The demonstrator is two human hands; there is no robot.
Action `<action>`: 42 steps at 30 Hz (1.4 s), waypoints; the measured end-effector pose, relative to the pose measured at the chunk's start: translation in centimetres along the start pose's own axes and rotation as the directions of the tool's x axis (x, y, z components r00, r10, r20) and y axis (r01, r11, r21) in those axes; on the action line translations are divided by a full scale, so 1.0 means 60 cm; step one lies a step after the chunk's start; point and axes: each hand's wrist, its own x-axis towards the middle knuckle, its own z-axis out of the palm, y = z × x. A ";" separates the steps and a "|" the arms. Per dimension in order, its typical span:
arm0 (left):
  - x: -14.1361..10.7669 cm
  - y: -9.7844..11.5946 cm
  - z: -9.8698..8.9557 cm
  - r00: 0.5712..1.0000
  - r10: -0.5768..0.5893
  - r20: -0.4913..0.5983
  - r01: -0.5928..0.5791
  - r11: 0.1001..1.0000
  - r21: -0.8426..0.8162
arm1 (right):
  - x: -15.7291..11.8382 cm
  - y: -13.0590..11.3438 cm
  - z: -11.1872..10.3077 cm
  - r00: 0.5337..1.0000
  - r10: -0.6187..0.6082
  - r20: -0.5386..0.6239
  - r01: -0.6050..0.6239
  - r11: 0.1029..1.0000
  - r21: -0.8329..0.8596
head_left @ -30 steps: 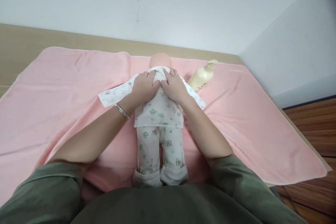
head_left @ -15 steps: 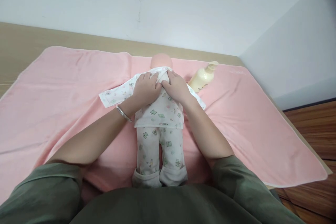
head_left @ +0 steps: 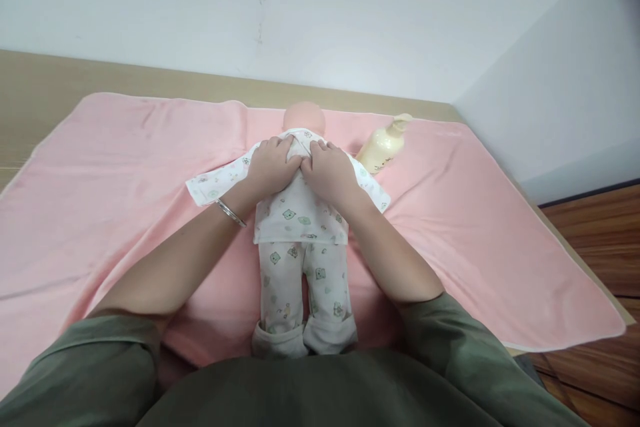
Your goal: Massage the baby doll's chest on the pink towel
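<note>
A baby doll lies on its back, its bald head (head_left: 304, 118) at the far end. It wears a white long-sleeved baby shirt (head_left: 303, 217) with small green prints and matching trousers (head_left: 324, 280) with turned-up cuffs. My left hand (head_left: 273, 165) rests on the left of the shirt's upper chest, thumb apart from the fingers. On the other side lies my right hand (head_left: 330, 173), its fingers spread over the cloth below the neckline. The thumbs nearly meet at the middle. Both palms hide part of the shirt front. The shirt's sleeves stretch out to either side.
Under the doll a pink blanket (head_left: 465, 233) covers much of the wooden table (head_left: 40, 90). A pale yellow pump bottle (head_left: 383, 149) lies tilted beside the right sleeve. A white wall (head_left: 350, 27) rises behind the table.
My right hand has shifted slightly left and down from the neckline. The raised fold of cloth near the collar now lies flatter. My left hand remains nearly in place.
</note>
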 end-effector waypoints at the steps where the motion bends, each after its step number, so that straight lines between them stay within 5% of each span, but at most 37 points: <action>1: 0.001 -0.001 0.000 1.000 -0.005 -0.001 0.005 1.000 -0.006 | -0.003 -0.004 -0.001 1.000 -0.002 -0.002 0.002 1.000 -0.004; 13: 0.013 -0.020 0.013 0.999 0.000 -0.049 -0.003 0.998 -0.063 | 0.015 0.010 0.001 0.995 0.025 0.094 -0.037 0.991 0.130; 23: -0.023 0.013 0.013 0.987 0.107 -0.120 -0.094 0.989 0.114 | 0.034 0.045 0.012 0.996 0.034 0.077 -0.049 0.978 0.202; 33: 0.007 -0.009 0.011 1.000 -0.009 -0.027 0.008 1.000 -0.016 | 0.003 0.003 -0.004 0.998 0.047 0.038 -0.047 0.999 -0.010; 42: 0.009 -0.013 0.013 0.999 0.007 -0.051 -0.010 0.998 -0.056 | 0.030 0.041 0.015 0.997 0.043 0.059 -0.053 0.981 0.184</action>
